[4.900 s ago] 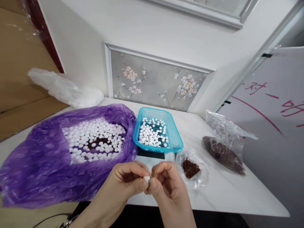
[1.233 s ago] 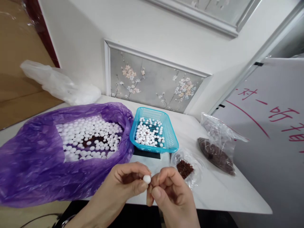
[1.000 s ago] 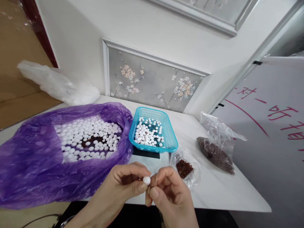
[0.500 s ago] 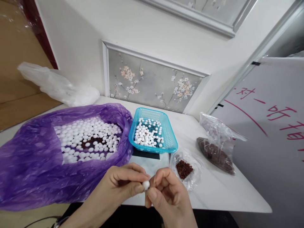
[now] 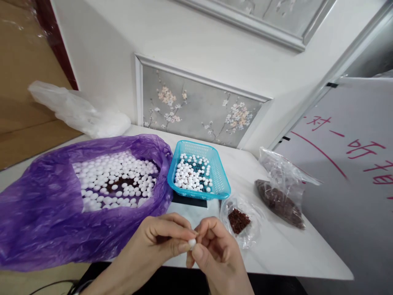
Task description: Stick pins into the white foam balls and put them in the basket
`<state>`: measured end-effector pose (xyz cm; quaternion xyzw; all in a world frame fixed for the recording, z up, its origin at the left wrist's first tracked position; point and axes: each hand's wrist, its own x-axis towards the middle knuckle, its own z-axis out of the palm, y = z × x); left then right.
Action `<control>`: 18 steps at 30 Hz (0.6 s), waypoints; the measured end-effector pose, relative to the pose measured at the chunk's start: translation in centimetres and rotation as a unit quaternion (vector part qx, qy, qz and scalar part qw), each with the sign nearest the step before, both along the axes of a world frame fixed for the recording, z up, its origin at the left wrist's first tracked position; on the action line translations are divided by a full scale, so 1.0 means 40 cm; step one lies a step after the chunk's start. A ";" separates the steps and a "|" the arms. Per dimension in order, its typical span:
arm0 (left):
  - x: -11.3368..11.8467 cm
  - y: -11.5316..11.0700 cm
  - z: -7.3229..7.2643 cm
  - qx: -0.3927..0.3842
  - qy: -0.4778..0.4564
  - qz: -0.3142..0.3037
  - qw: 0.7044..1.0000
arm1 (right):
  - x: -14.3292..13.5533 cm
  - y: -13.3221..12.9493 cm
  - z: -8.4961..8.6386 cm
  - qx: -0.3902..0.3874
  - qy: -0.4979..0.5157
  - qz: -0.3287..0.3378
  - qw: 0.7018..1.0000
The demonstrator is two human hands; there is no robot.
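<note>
A small white ball (image 5: 192,243) is pinched between the thumb and forefinger of my left hand (image 5: 166,237) near the table's front edge. My right hand (image 5: 216,250) is closed right beside it, thumb and forefinger pressed together against the ball's right side. Whether those fingertips hold some tiny piece is hidden. Behind my hands stands a blue plastic basket (image 5: 221,174) with many white balls, a few showing dark red specks. To the left, a purple plastic bag (image 5: 49,205) lies spread open, full of similar white balls (image 5: 107,168) around a dark patch.
A clear bag of reddish-brown bits (image 5: 238,221) lies right of my hands. Farther right is a zip bag of brown material (image 5: 279,203). A crumpled white bag (image 5: 104,123) sits at the back left, and a whiteboard (image 5: 353,205) stands at the right. A dark flat object (image 5: 190,200) lies under the basket.
My left hand has moved slightly right with the white ball, bringing it against my right fingertips. The whole view has shifted a little.
</note>
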<state>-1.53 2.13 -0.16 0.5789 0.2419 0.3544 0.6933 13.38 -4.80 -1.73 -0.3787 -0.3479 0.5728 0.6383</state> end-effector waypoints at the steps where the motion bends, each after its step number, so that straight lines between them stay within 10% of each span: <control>1: 0.000 -0.001 0.000 0.004 0.003 0.002 1.000 | 0.000 0.001 0.000 -0.002 0.002 0.002 1.000; 18: 0.014 -0.004 -0.003 -0.060 -0.065 0.002 0.996 | 0.003 0.012 -0.014 0.027 0.042 0.033 0.998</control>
